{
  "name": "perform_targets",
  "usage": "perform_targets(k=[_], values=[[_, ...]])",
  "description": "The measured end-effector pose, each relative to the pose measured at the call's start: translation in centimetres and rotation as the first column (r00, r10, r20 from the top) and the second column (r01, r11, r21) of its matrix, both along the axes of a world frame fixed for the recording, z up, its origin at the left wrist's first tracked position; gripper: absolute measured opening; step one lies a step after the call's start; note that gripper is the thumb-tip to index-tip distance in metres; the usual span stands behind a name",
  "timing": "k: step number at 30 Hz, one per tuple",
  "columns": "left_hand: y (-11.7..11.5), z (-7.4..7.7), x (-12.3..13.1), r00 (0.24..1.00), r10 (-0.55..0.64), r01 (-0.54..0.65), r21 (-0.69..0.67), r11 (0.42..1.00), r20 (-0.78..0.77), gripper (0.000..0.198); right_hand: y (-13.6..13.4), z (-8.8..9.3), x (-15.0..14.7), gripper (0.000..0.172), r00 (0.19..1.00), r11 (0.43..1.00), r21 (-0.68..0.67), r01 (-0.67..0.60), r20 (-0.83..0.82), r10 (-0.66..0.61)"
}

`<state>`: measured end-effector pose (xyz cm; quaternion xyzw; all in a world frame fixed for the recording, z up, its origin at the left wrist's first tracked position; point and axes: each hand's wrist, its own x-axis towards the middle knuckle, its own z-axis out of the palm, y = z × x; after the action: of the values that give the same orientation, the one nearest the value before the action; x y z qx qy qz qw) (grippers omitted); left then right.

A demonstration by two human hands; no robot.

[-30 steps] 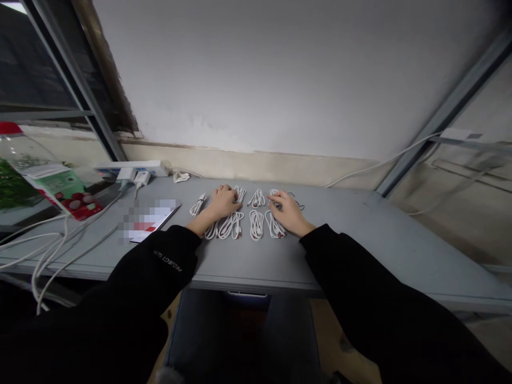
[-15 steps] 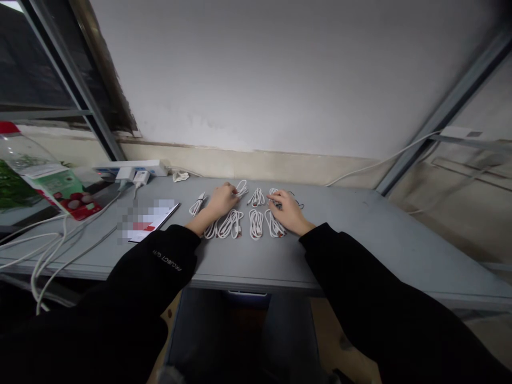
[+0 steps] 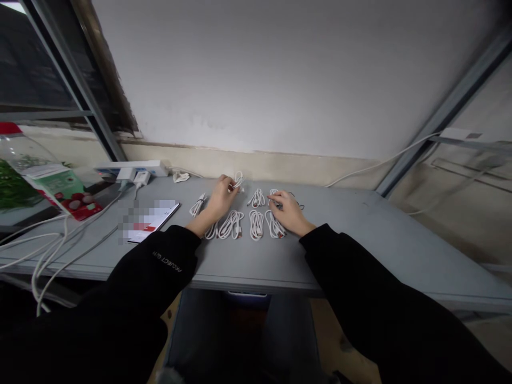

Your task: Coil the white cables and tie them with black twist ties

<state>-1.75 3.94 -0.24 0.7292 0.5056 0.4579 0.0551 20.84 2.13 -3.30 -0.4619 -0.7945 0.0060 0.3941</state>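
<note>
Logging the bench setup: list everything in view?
white cable coils: about eight, white, two rows on the table, one held up
table: one, grey, under everything listed here
power strip: one, white, back edge, plugs inserted
loose cables: several, white, over the left table edge
phone: one, screen pixelated, left of the coils
plastic bottle: one, clear with red cap, far left
package: one, green and red, beside the bottle
left hand: one, black sleeve, holding a coil
right hand: one, black sleeve, on a back-row coil

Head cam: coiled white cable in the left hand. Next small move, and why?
Probably lower the coiled white cable from the left hand into the back-row gap, between the left coil and the right coil. The other coils lie flat in two rows, and that gap looks like its spot.
</note>
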Motion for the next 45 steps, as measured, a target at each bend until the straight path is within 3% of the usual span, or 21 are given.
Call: perform_targets(k=[3,7,12,15,19,22,24,28,30,33,37,41,45], values=[[-0.5,0.2,0.4,0.997,-0.05,0.041,0.151,0.988,0.063,0.013,-0.3,0.3,-0.1,0.034,0.998,0.999,-0.031,-0.008,-0.066,0.006],[-1.3,0.2,1.2,0.993,-0.106,0.083,0.338,0.938,0.05,0.009,-0.5,0.6,-0.2,0.052,0.974,0.993,-0.109,-0.04,-0.226,0.014],[-1.8,-0.2,1.8,0.961,-0.232,0.277,0.538,0.796,-0.151,0.007,-1.1,0.9,-0.5,0.069,0.889,0.953,-0.168,-0.252,-0.429,0.159],[-1.9,-0.6,2.1,0.897,-0.333,0.441,0.543,0.714,-0.291,0.004,-1.7,1.1,-1.0,0.063,0.866,0.944,-0.127,-0.306,-0.448,0.221],[-2.4,-0.8,2.6,0.819,-0.426,0.571,0.475,0.669,-0.385,0.006,-2.4,1.0,-1.6,0.052,0.896,0.966,-0.029,-0.257,-0.382,0.227],[-3.0,-0.6,2.6,0.804,-0.46,0.591,0.43,0.682,-0.376,0.011,-2.6,0.9,-1.8,0.049,0.946,0.982,-0.019,-0.187,-0.274,0.174],[-3.4,-0.4,2.5,0.815,-0.467,0.576,0.385,0.721,-0.344,0.02,-2.7,1.0,-1.8,0.049,0.968,0.989,0.007,-0.145,-0.205,0.143],[-4.0,-0.1,3.1,0.895,-0.42,0.446,0.323,0.835,-0.15,0.053,-2.6,1.2,-1.6,0.037,0.979,0.973,0.16,-0.167,-0.088,0.182],[-4.3,0.1,3.8,0.902,-0.422,0.428,0.278,0.86,-0.085,0.065,-2.5,1.2,-1.6,0.029,0.977,0.958,0.202,-0.204,-0.014,0.212],[-4.7,0.3,5.0,0.869,-0.489,0.492,0.222,0.842,-0.073,0.056,-2.2,0.8,-1.5,0.022,0.964,0.937,0.226,-0.267,0.057,0.261],[-5.0,0.4,5.6,0.856,-0.517,0.51,0.181,0.841,-0.006,0.032,-1.9,0.4,-1.6,0.021,0.978,0.922,0.329,-0.204,0.028,0.206],[-4.8,0.4,5.3,0.876,-0.479,0.456,0.22,0.862,0.063,0.033,-2.7,1.2,-1.9,0.023,0.985,0.892,0.422,-0.161,0.006,0.174],[-4.6,0.2,4.9,0.933,-0.358,0.358,0.222,0.907,-0.045,0.031,-3.8,2.1,-1.8,0.035,0.987,0.83,0.54,-0.14,0.006,0.162]])
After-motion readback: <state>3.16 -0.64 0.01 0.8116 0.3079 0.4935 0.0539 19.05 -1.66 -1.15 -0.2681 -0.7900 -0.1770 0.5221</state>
